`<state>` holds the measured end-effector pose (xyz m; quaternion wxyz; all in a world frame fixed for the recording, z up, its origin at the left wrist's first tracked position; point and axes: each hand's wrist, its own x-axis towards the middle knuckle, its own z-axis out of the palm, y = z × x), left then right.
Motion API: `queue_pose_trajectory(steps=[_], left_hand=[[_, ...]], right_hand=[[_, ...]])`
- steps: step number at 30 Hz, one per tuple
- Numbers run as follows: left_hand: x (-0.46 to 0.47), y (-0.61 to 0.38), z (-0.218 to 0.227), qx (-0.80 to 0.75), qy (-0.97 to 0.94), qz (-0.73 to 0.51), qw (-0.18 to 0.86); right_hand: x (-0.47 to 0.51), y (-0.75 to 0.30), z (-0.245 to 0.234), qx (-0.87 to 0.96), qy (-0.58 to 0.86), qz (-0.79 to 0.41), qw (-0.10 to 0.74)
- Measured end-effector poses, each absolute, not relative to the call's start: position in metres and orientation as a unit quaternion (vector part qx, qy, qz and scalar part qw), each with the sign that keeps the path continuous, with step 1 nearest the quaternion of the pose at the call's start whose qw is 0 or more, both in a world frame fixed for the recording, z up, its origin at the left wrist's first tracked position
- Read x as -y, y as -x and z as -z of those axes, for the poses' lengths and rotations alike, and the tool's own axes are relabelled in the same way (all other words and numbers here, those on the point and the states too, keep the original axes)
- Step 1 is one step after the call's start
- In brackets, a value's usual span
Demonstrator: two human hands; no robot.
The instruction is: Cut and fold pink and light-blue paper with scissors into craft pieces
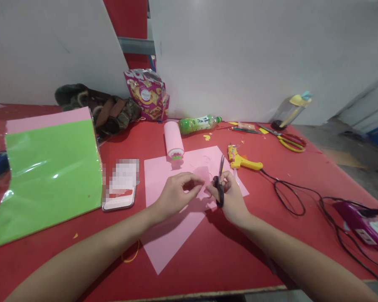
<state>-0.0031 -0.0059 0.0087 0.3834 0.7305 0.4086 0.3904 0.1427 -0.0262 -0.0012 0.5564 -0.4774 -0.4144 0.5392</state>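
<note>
My left hand [178,193] pinches the edge of a small pink paper piece [202,173] between thumb and fingers. Black-handled scissors [220,191] are gripped in my right hand [232,200], blades pointing up and away from me. The thumb of that hand comes close to the paper piece; whether it touches cannot be made out. Both hands are over a larger pink sheet [159,235] lying on the red table. Just beyond them stretches a bottle wrapped in pink paper [173,139], lying with its green cap towards me.
A yellow glue gun [244,162] lies right of the sheet, its black cord running to a purple power strip [363,224]. Left are a phone [121,184] and green sheets [53,167]. Behind lie a green bottle [199,123], a snack bag [148,94] and red-yellow-handled scissors [291,141].
</note>
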Motion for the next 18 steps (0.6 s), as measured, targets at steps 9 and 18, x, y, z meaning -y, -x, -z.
queue_pose_trajectory(steps=[9,18], left_hand=[[-0.007,0.018,-0.024,-0.438,-0.730,-0.417,0.319],[-0.021,0.032,-0.032,-0.460,-0.714,-0.426,0.313]], right_hand=[[0.026,-0.143,0.002,0.445,0.419,-0.634,0.474],[0.027,-0.137,0.000,0.437,0.382,-0.683,0.443]])
